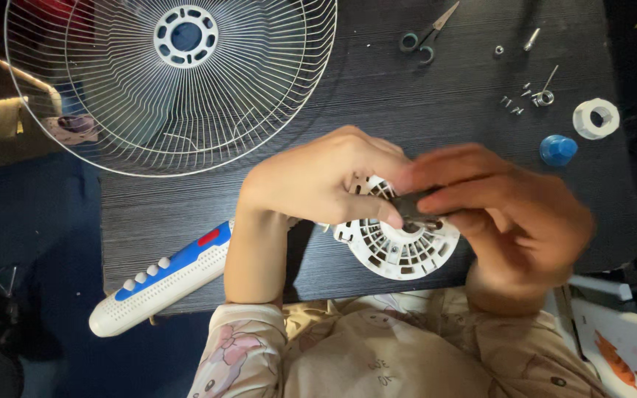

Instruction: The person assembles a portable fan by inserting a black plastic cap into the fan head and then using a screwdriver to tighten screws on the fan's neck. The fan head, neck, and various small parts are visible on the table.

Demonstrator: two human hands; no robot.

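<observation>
My left hand (318,180) grips the top edge of a round white slotted plastic housing (399,250) that rests near the front edge of the black table (407,96). My right hand (510,214) comes in from the right and pinches a small dark part (414,206) at the centre of the housing. The right hand is blurred. Most of the housing's upper half is hidden by both hands.
A white wire fan guard (171,81) lies at the back left. A white and blue control bar with buttons (164,284) overhangs the front left. Scissors (425,37), loose screws and a spring (528,96), a white ring (596,118) and a blue cap (557,149) lie at the back right.
</observation>
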